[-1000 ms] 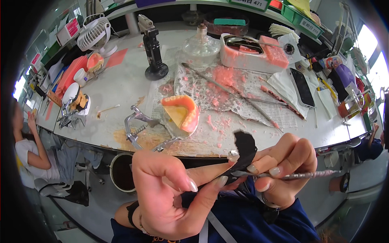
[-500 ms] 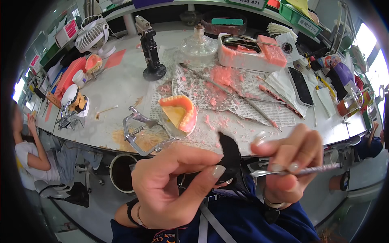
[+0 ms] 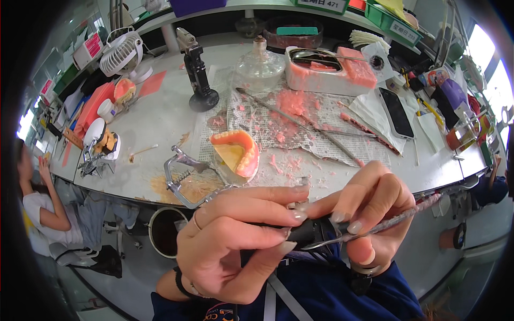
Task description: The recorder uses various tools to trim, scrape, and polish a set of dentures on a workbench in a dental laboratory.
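Low over the table's near edge, my left hand is closed on a thin black strip, whose middle shows between my two hands. My right hand grips a wax carver with a speckled handle and slim metal blade. Its blade points left, just beneath the strip. My right index fingertip meets my left fingers at the strip. Beyond my hands stands a plaster model with a pink wax denture base and teeth. Beside it lies an open metal articulator frame with a spring.
Pink-littered newspaper bears a long metal tool. Behind it stand a glass spirit lamp, a white box with pink wax and a black torch. A phone lies right; a second articulator stands left.
My right hand has moved left to meet my left hand at the black strip. The carver's blade has come beneath the strip, which my fingers now cover more.
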Available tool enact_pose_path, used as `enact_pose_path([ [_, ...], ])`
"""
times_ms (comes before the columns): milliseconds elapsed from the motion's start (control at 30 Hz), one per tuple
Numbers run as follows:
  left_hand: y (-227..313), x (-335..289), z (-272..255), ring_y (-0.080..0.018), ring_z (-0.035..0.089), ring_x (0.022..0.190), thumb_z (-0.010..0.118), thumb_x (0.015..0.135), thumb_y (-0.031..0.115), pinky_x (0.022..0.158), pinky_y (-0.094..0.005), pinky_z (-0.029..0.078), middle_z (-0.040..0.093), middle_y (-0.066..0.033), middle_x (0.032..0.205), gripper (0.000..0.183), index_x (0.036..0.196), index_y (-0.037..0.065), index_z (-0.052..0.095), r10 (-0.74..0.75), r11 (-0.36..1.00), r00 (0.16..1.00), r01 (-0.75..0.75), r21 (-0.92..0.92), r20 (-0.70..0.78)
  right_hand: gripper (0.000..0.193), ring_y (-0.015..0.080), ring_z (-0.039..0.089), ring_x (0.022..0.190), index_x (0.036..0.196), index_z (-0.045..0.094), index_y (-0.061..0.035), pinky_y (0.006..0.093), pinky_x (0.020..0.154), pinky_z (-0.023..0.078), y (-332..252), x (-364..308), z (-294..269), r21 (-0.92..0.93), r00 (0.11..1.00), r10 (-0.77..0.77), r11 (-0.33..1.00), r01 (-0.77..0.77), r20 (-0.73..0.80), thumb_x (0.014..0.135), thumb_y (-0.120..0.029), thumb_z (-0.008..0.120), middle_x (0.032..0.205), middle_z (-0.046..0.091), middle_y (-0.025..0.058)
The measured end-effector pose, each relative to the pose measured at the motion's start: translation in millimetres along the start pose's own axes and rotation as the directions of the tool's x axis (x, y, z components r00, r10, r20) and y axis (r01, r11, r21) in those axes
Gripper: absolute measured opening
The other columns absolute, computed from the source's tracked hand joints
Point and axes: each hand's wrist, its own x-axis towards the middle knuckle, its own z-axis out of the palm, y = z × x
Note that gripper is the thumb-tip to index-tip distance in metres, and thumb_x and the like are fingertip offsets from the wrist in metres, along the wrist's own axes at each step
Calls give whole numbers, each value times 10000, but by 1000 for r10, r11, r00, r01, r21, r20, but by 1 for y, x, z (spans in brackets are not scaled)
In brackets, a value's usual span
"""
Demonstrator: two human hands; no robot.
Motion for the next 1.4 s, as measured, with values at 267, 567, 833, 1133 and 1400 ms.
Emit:
enact_pose_path([
  [267, 6, -6, -3, -235, 612, 771, 591, 823, -79, 743, -337, 514, 615, -167, 885, 140, 880, 15, 504, -86, 996, 995, 86, 9, 56, 333, 250, 671, 750, 864, 524, -29, 365, 750, 571, -3, 8, -9, -226, 990, -123, 965, 136, 72, 751, -105, 828, 820, 652, 157],
  [567, -1, -2, -4, -201, 554, 680, 493, 724, -144, 647, -311, 455, 644, -129, 775, 217, 854, 28, 520, 45, 980, 988, -73, 185, 148, 337, 303, 714, 776, 838, 447, -12, 612, 909, 501, -1, 6, 3, 14, 987, 128, 992, -127, -97, 775, 0, 778, 743, 597, 144],
  [833, 1, -5, -1, -239, 580, 653, 568, 580, -125, 589, -307, 464, 676, -73, 831, 279, 809, 29, 603, -15, 981, 994, -6, 194, 104, 336, 288, 716, 753, 829, 447, 3, 592, 893, 517, -7, 6, 7, 46, 962, 210, 978, -205, -173, 759, 37, 774, 713, 585, 135],
  [1133, 0, -4, -1, -235, 568, 640, 580, 604, -105, 601, -306, 471, 673, -77, 831, 232, 799, 20, 602, 8, 973, 994, -32, 227, 106, 323, 272, 716, 739, 824, 464, 8, 571, 875, 538, -3, 5, 2, -18, 977, 182, 983, -184, -108, 761, 19, 780, 682, 583, 136],
  [1400, 5, -4, 1, -237, 604, 672, 597, 602, -90, 584, -301, 503, 672, -85, 823, 201, 780, 4, 608, 19, 963, 992, -51, 266, 123, 264, 204, 691, 795, 837, 512, 6, 456, 901, 568, -7, 2, 2, -25, 971, 205, 977, -210, -120, 767, 57, 762, 760, 606, 96],
])
